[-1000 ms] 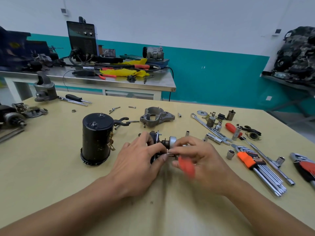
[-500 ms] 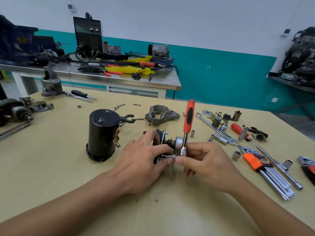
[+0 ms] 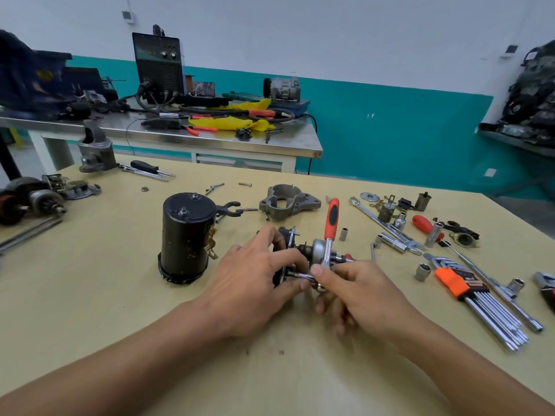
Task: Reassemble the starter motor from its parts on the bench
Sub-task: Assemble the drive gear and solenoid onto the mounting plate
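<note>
From the head camera the job looks early: the left hand [image 3: 255, 283] clamps a small dark end-plate subassembly [image 3: 289, 250] mid-bench while the right hand [image 3: 357, 292] pinches a red-handled chrome ratchet [image 3: 330, 232] on it, and the black cylindrical motor housing [image 3: 186, 235] and grey cast nose bracket [image 3: 288, 202] lie apart, unfitted.

Bright, even overhead light, soft faint shadows under the hands on the tabletop [image 3: 90, 295], mild glare on the steel bench [image 3: 210, 142], wide-angle bending at edges, sharp focus.
</note>
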`<state>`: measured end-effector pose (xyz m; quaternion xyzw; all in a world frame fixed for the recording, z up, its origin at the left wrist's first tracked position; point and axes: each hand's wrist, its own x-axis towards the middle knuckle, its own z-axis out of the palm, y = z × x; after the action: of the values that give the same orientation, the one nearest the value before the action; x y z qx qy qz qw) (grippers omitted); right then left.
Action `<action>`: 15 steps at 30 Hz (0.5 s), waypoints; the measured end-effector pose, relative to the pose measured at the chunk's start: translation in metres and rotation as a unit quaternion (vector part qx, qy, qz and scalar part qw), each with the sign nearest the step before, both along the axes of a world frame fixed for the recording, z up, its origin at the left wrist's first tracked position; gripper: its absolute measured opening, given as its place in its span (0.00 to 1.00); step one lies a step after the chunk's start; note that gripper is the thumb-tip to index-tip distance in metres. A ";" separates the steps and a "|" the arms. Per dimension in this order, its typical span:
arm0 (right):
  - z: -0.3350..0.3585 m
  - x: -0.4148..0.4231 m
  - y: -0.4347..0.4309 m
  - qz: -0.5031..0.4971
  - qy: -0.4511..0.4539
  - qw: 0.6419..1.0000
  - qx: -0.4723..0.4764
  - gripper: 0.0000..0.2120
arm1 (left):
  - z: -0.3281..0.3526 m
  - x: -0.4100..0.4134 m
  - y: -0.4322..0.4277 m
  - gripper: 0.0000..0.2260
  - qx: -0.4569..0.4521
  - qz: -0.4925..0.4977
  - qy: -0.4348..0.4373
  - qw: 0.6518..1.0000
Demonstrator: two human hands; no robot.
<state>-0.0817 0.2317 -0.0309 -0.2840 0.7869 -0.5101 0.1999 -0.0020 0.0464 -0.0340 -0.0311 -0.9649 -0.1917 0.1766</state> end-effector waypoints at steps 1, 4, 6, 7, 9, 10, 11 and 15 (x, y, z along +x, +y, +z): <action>-0.001 -0.001 0.001 0.006 0.007 1.000 -0.014 0.19 | 0.000 0.000 0.000 0.12 -0.001 0.001 0.001 1.000; -0.003 -0.004 0.005 0.041 0.053 0.995 -0.068 0.04 | -0.001 -0.001 0.001 0.11 0.006 0.009 0.007 1.000; -0.005 -0.004 0.008 0.065 0.124 0.988 -0.061 0.10 | -0.002 -0.001 0.001 0.10 0.010 0.010 0.008 1.000; -0.005 -0.003 0.007 0.072 0.149 0.985 -0.057 0.12 | -0.003 -0.001 0.001 0.10 0.010 0.010 0.008 1.000; -0.004 -0.001 0.007 0.062 0.137 0.986 -0.064 0.09 | -0.003 -0.001 0.000 0.09 0.014 0.009 0.008 1.000; -0.003 0.000 0.006 0.049 0.101 0.991 -0.073 0.06 | -0.002 -0.001 0.000 0.10 0.016 0.008 0.008 1.000; -0.002 0.002 0.005 0.039 0.065 0.995 -0.071 0.06 | -0.002 -0.001 -0.001 0.10 0.016 0.007 0.007 1.000; 0.001 0.001 0.000 0.016 -0.016 0.999 -0.038 0.23 | -0.001 0.000 -0.003 0.11 0.012 -0.001 0.005 1.000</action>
<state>-0.0809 0.2315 -0.0298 -0.2952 0.7590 -0.5411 0.2097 -0.0022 0.0436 -0.0349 -0.0312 -0.9617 -0.2034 0.1810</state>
